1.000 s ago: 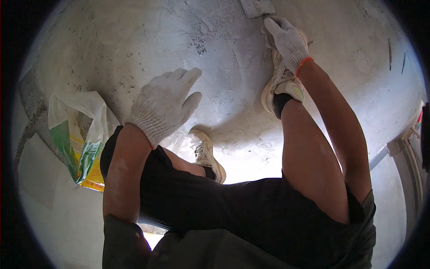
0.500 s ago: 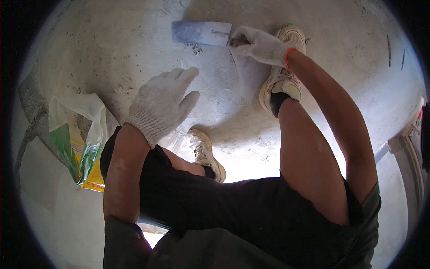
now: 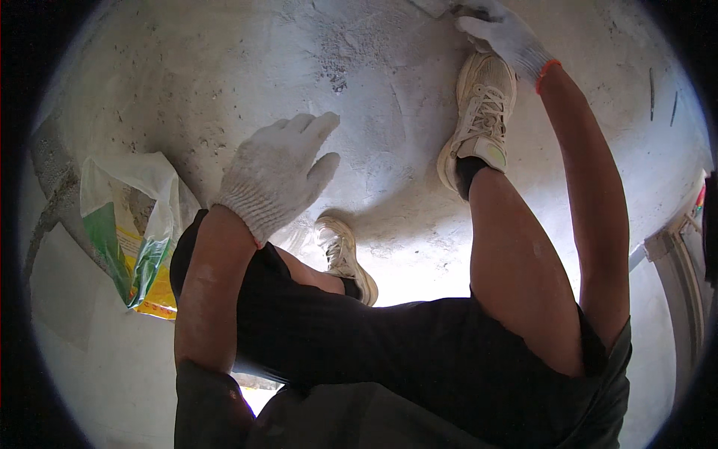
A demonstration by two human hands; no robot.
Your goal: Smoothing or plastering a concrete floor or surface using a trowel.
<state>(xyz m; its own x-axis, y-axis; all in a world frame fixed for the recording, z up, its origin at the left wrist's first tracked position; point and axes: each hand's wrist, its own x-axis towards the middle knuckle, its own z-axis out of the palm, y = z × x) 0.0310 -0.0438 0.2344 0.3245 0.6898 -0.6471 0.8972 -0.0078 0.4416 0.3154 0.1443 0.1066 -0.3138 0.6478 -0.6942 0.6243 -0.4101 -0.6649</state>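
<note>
My right hand [image 3: 502,34], in a white knit glove with an orange cuff, is at the top edge, just beyond the toe of my right shoe [image 3: 482,112]. Its fingers are closed around the handle of a plastering trowel [image 3: 431,6], whose flat grey blade is mostly cut off by the picture's upper edge. My left hand [image 3: 275,172], gloved the same way, hangs above the grey cement floor [image 3: 389,97] with its fingers stretched out and thumb apart. It holds nothing.
A clear plastic bag with green and yellow print [image 3: 134,232] stands open at the left, near my left forearm. Rough crumbs of mortar [image 3: 336,78] lie on the floor ahead. My left shoe [image 3: 344,258] is between my legs. A frame-like edge [image 3: 673,262] rises at the far right.
My right hand has moved away from me and to the right with the trowel, taking most of the blade out of view. The rough patch it partly covered now shows. My left hand has barely shifted.
</note>
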